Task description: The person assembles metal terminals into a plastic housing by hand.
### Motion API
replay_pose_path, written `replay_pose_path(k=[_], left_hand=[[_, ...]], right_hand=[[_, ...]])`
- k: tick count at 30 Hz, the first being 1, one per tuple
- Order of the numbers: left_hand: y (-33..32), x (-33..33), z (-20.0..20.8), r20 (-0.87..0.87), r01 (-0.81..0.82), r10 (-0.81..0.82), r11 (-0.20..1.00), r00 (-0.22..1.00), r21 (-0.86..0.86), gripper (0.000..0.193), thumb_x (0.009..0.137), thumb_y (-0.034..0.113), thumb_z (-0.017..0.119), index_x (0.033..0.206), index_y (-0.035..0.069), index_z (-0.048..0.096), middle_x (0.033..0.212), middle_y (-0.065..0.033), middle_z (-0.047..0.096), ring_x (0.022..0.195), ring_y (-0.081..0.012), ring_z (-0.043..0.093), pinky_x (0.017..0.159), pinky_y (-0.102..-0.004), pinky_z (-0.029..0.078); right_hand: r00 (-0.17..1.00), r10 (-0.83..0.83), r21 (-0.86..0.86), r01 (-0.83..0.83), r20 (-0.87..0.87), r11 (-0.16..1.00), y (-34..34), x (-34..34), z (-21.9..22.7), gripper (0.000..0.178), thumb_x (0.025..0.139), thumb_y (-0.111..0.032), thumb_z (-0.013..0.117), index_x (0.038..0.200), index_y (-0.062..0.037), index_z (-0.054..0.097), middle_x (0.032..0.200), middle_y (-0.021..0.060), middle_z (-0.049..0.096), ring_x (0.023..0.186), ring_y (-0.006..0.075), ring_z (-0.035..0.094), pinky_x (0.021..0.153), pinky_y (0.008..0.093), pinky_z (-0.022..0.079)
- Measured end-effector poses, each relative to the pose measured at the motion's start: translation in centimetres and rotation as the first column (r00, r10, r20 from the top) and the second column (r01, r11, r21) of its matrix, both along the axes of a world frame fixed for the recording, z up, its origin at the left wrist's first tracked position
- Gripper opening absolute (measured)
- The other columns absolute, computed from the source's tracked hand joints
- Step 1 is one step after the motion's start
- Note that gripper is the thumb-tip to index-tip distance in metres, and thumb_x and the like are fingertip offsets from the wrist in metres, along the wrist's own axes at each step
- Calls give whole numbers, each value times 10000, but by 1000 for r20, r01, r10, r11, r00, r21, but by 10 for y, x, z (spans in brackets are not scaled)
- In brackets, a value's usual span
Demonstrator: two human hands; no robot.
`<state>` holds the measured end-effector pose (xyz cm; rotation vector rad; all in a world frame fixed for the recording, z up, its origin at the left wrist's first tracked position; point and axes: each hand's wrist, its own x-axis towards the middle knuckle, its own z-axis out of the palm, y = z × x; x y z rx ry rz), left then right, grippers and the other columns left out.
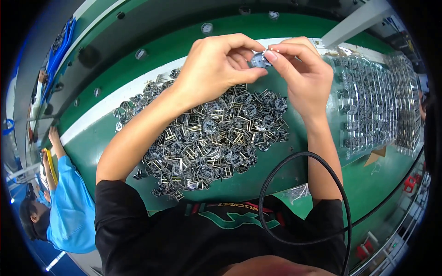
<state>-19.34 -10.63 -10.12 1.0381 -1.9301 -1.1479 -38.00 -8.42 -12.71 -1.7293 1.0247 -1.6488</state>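
Note:
Above the far side of the green table, my left hand [214, 69] has its thumb and index finger closed on a small round bluish-grey part [259, 61]. My right hand [304, 71] meets it from the right, thumb and fingertips pinched at the part's edge beside small shiny metal bits. Exactly what the right fingertips grip is too small to tell. Below both hands lies a large heap of small round dark parts with brass-coloured metal pins [207, 133], loosely piled; my left forearm crosses over its left side.
On the right stand rows of clear plastic trays [368, 101] filled with similar parts. A black cable [264, 184] loops in front of my right arm. At left, a person in a blue top [71, 207] works along the bench. Beyond my hands runs a green conveyor belt [175, 37] carrying spaced round pieces.

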Motion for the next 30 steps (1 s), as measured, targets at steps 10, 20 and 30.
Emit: replay_pose_path(k=[10,20,30], left_hand=[[2,0,-5,-270,77,-19,975,963,207,326,824,-35,726,1138,-68,641,889,-76,678,836,-121,694,741,-218,564],[0,4,-4,-297,127,-36,947,954,295,335,814,-56,724,1140,-73,650,950,-121,704,865,-147,704,780,-235,568],[2,-3,-15,-343,48,60,953,937,299,352,794,16,774,1129,-40,681,860,-62,693,816,-94,682,719,-201,541]], right_hand=[[993,-45,-31,42,-111,999,5,4,1,104,805,-34,762,908,-37,743,857,30,637,695,76,576,555,202,438],[956,-44,-75,23,-291,997,6,0,6,145,795,-8,750,933,-52,751,858,25,606,720,112,578,595,232,457],[992,-122,74,125,-42,989,9,16,-5,112,805,-16,753,913,-40,733,854,20,614,610,67,538,512,209,416]])
